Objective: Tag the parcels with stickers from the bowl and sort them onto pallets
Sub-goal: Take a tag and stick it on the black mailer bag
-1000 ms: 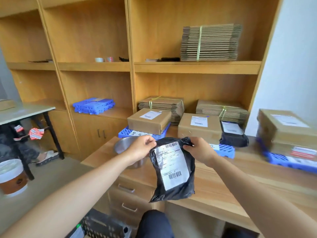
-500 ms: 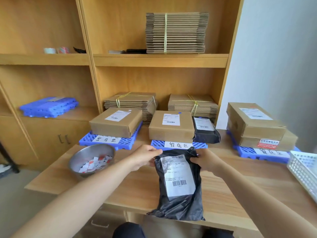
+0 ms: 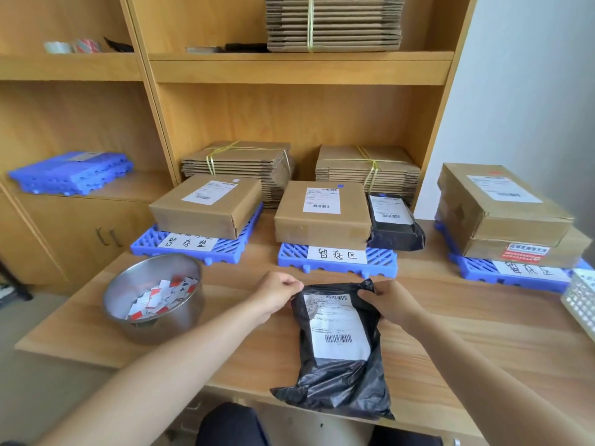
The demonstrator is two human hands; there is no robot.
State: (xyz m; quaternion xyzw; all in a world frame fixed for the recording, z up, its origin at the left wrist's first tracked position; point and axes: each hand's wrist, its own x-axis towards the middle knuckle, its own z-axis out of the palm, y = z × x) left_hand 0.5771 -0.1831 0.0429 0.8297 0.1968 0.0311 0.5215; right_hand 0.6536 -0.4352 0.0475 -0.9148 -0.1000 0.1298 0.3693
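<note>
A black poly-bag parcel (image 3: 338, 371) with a white shipping label lies on the wooden table (image 3: 467, 342), its lower end hanging over the front edge. My left hand (image 3: 277, 292) pinches its top left corner and my right hand (image 3: 391, 300) grips its top right corner. A steel bowl (image 3: 154, 297) of red and white stickers stands to the left. Three blue pallets line the back: the left pallet (image 3: 180, 244) bears a cardboard box, the middle pallet (image 3: 338, 259) a box and a black bag, the right pallet (image 3: 515, 272) two stacked boxes.
Bundles of flat cardboard (image 3: 238, 165) sit on the shelf behind the pallets and above. Spare blue pallets (image 3: 70, 172) lie on the left cabinet. A white plastic basket (image 3: 581, 300) stands at the table's right edge. Tape rolls (image 3: 74, 46) rest on the upper shelf.
The parcel has come down from in front of me onto the table. The view has swung right and closer, so the bowl and all three pallets now show.
</note>
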